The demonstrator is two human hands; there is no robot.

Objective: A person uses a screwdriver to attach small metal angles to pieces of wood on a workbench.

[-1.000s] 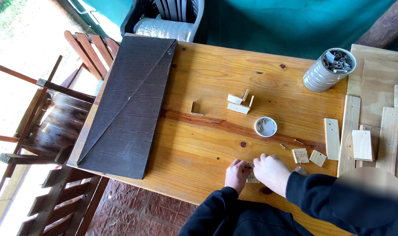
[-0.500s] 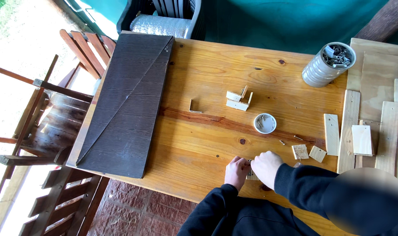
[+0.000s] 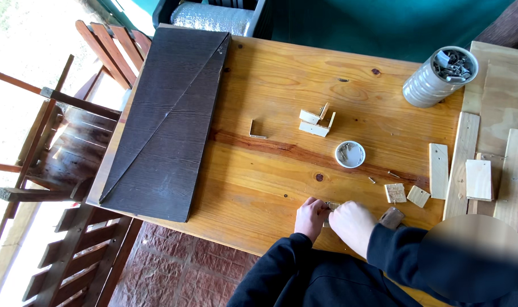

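Your left hand (image 3: pixel 311 216) and right hand (image 3: pixel 353 225) meet at the near edge of the wooden bench (image 3: pixel 270 170), fingers curled around a small wooden piece (image 3: pixel 330 206) that shows only between them; how tightly each pinches it, you cannot tell. Just right of your right hand lie two small wood squares (image 3: pixel 395 193) and a dark block (image 3: pixel 391 216). Farther back sits a white cap of nails (image 3: pixel 350 154), and a dark board (image 3: pixel 165 119) covers the bench's left end.
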